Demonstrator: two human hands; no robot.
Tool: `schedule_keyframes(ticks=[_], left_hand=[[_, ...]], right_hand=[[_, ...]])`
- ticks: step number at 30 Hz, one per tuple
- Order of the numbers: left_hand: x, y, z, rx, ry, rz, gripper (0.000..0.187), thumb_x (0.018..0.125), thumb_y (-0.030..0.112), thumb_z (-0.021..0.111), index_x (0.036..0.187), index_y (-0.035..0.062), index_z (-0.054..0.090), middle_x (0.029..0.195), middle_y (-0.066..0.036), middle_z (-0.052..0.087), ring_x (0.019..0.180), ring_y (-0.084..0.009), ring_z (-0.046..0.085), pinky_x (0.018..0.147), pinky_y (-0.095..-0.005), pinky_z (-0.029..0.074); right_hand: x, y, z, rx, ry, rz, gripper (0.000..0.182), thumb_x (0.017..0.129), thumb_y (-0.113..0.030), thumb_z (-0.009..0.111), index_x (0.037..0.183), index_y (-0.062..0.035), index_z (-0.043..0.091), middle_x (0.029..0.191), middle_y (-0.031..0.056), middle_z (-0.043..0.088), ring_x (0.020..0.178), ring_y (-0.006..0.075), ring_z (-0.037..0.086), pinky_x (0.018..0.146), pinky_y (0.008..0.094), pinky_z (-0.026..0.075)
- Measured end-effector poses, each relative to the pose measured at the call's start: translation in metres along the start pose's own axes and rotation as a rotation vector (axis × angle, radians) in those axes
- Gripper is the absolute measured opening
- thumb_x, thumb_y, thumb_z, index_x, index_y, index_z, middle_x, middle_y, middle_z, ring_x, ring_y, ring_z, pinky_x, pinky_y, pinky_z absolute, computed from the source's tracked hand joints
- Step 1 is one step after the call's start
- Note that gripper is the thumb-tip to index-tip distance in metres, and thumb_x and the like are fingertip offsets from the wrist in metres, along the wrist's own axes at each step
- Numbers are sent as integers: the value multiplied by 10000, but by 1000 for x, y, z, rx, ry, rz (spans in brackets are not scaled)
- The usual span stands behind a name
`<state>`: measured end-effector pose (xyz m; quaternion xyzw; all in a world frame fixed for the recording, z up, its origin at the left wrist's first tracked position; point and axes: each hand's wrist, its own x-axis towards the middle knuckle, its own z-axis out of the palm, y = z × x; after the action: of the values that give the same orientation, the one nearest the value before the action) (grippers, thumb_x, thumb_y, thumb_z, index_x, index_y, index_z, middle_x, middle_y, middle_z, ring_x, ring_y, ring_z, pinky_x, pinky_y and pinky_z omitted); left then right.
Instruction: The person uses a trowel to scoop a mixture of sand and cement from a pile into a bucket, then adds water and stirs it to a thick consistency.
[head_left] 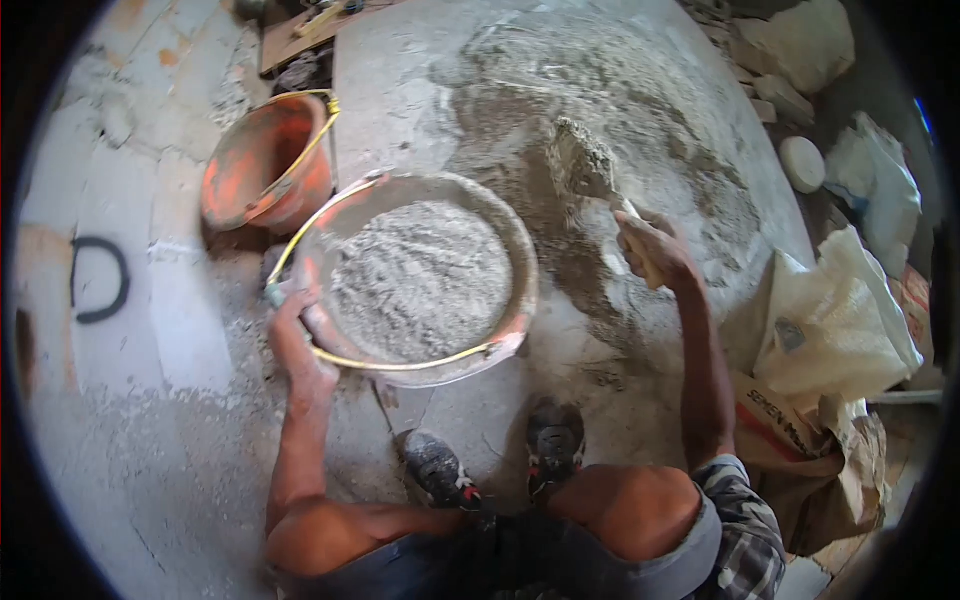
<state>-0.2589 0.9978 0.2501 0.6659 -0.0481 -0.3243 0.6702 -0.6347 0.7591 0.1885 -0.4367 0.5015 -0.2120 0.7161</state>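
Observation:
An orange bucket [522,262], its rim caked in grey, is filled with a grey sand-and-cement mix [420,280]. My left hand [298,335] grips the bucket's left side at the rim, close to its yellow handle [325,212]. In my right hand [655,250] is the pale handle of a trowel [580,160]. Grey mix coats the trowel blade, which points away from me over the edge of a wide heap of mix [640,75]. My right fingers are wrapped round the handle.
A second orange bucket [222,180] leans at the back left. Sacks crowd the right: a white woven sack [840,320], a brown cement bag [780,440] and others behind. A round white lid-like object [801,164] lies near them. My shoes [555,440] are just below the filled bucket.

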Motion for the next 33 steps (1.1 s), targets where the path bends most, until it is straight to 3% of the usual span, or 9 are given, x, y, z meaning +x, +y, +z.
schedule_keyframes(ticks=[6, 11, 15, 18, 21, 23, 24, 30, 33], left_hand=[[2, -2, -3, -40, 58, 22, 299, 723, 87, 627, 996, -32, 614, 900, -73, 587, 857, -202, 576, 821, -307, 442], [-2, -3, -10, -68, 12, 4, 301, 740, 113, 617, 1014, -9, 597, 938, -65, 569, 879, -191, 564, 809, -307, 444], [-2, -4, -24, -113, -8, -34, 307, 770, 149, 602, 1047, 15, 584, 961, -54, 565, 912, -184, 558, 814, -303, 446], [2, -10, -45, -161, -100, -69, 279, 781, 160, 589, 1031, 39, 585, 953, -48, 570, 899, -183, 563, 821, -301, 450], [0, -16, -68, -203, -63, -115, 255, 783, 167, 584, 1012, 55, 587, 958, -54, 580, 903, -185, 567, 827, -305, 454], [-1, -21, -82, -260, -2, -151, 249, 777, 157, 582, 1004, 54, 591, 965, -60, 587, 909, -187, 569, 838, -311, 454], [-2, -24, -87, -263, 4, -152, 249, 777, 157, 582, 1004, 54, 591, 965, -60, 587, 909, -187, 569, 838, -311, 454], [7, -57, -144, -261, -99, -207, 284, 806, 212, 587, 1055, 76, 593, 1033, -35, 564, 985, -185, 540, 898, -315, 430], [22, -82, -167, -197, -156, -55, 362, 819, 262, 574, 1121, 62, 578, 1144, -56, 555, 1083, -199, 519, 959, -326, 408]], right_hand=[[-36, -39, 78, -426, -231, -126, 347, 924, -238, 651, 1170, 7, 632, 693, 50, 614, 460, 73, 482, 402, 241, 404], [-44, -28, 143, -928, -537, -552, 326, 938, -210, 593, 1236, -79, 621, 875, 116, 710, 751, 260, 695, 705, 382, 613], [-61, -16, 158, -1374, -461, -1071, 342, 952, -170, 536, 1271, -48, 536, 837, 194, 612, 694, 294, 653, 511, 375, 552], [-81, -22, 148, -1394, -368, -993, 314, 948, -146, 537, 1247, -51, 553, 864, 178, 613, 738, 276, 654, 511, 348, 547], [-70, -13, 108, -944, -87, -1025, 244, 960, -85, 515, 1184, -70, 612, 865, 157, 671, 759, 182, 671, 505, 302, 552], [-77, -15, 63, -777, 117, -362, 280, 963, -186, 562, 1202, -58, 632, 964, 152, 725, 661, 188, 690, 510, 319, 569], [-61, 18, 21, -714, 298, -399, 401, 951, -268, 603, 1259, -10, 591, 702, 85, 670, 434, 56, 479, 341, 236, 363], [-53, 103, -126, -287, 773, 14, 172, 950, -252, 609, 958, -81, 614, 544, -32, 467, 381, 98, 433, 332, 277, 343], [-30, 150, -160, -45, 624, -86, 236, 924, -314, 651, 985, -91, 607, 594, -8, 503, 432, 115, 481, 357, 284, 379]])
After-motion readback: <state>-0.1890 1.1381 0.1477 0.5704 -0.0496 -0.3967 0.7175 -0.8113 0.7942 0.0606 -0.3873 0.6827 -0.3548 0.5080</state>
